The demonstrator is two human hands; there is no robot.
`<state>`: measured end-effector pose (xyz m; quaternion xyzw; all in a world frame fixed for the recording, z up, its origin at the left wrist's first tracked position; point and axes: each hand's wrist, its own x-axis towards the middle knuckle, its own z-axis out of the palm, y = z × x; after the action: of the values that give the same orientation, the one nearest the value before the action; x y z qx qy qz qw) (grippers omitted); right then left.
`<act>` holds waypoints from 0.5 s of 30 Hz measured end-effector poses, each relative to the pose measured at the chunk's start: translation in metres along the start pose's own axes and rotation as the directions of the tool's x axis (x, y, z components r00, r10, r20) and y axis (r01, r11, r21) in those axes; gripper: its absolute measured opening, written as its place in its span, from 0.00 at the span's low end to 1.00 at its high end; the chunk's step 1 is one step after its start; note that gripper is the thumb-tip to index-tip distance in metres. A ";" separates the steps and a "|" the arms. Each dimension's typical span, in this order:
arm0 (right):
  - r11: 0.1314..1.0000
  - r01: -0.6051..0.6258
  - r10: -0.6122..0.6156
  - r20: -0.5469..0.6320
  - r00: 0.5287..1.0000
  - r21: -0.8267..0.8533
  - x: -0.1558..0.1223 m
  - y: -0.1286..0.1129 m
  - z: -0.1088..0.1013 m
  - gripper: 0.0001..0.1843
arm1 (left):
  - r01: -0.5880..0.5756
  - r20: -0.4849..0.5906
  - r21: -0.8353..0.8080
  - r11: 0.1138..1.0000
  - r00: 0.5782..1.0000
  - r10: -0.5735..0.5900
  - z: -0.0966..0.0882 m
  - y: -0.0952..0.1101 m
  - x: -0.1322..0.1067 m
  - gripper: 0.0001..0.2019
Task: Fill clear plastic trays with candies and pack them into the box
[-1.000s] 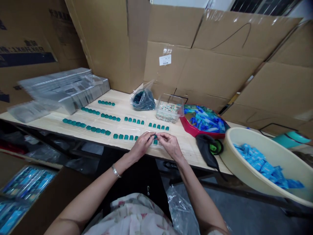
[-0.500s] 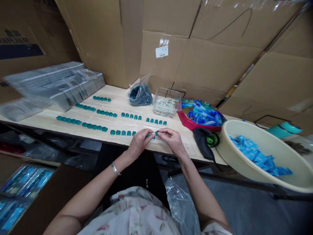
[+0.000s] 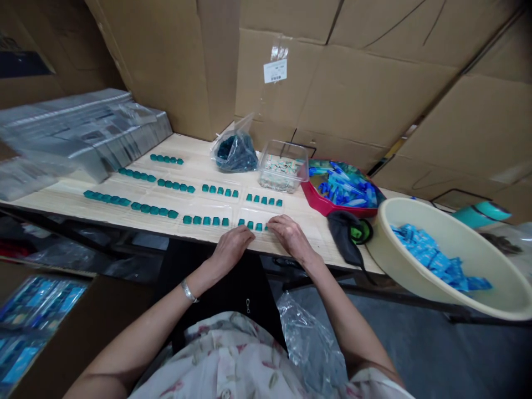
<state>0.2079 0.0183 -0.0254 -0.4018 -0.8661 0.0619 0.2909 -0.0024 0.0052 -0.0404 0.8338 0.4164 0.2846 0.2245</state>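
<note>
My right hand has its fingertips closed on a small dark-green gem-like piece at the right end of the front row, down at the table surface. Only a sliver of that piece shows. My left hand rests at the table's front edge with its fingers curled together; whatever they may hold is hidden. Just beyond it lie green pieces on a clear sheet. More rows of the same pieces stretch to the left, and a shorter group lies behind.
Behind the rows stand a plastic bag of dark pieces and a clear box with small bits. To the right are a red tray of blue packets, a black strap and a cream basin. Stacked clear sleeves sit left.
My hands were together over the front row, pinching a small piece between them. They have parted: the right lowered to the row's end, the left drew back toward the edge. The view has tilted slightly.
</note>
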 end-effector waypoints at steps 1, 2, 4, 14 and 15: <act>1.000 0.016 -0.016 0.007 1.000 0.000 0.000 0.002 -0.001 0.13 | 0.000 0.003 -0.006 1.000 1.000 0.000 0.000 -0.001 0.000 0.10; 1.000 0.027 -0.027 0.011 1.000 0.002 0.000 0.003 -0.001 0.13 | 0.000 0.006 -0.008 1.000 1.000 0.000 0.000 -0.001 0.001 0.10; 0.999 0.040 -0.040 0.015 0.999 0.008 -0.001 0.006 -0.001 0.13 | -0.001 0.015 -0.003 1.000 1.000 0.001 0.000 -0.003 0.001 0.11; 0.986 -0.065 0.072 -0.039 0.997 0.151 -0.001 0.004 0.005 0.10 | 0.001 -0.005 -0.031 1.000 1.000 -0.002 0.002 -0.005 0.000 0.10; 0.976 -0.100 0.113 -0.060 0.992 0.193 -0.001 0.004 0.005 0.09 | 0.004 -0.004 -0.034 0.999 1.000 -0.004 0.002 -0.005 0.000 0.10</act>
<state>0.2081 0.0206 -0.0307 -0.4200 -0.8226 0.1454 0.3546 -0.0037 0.0080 -0.0449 0.8284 0.4136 0.2929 0.2384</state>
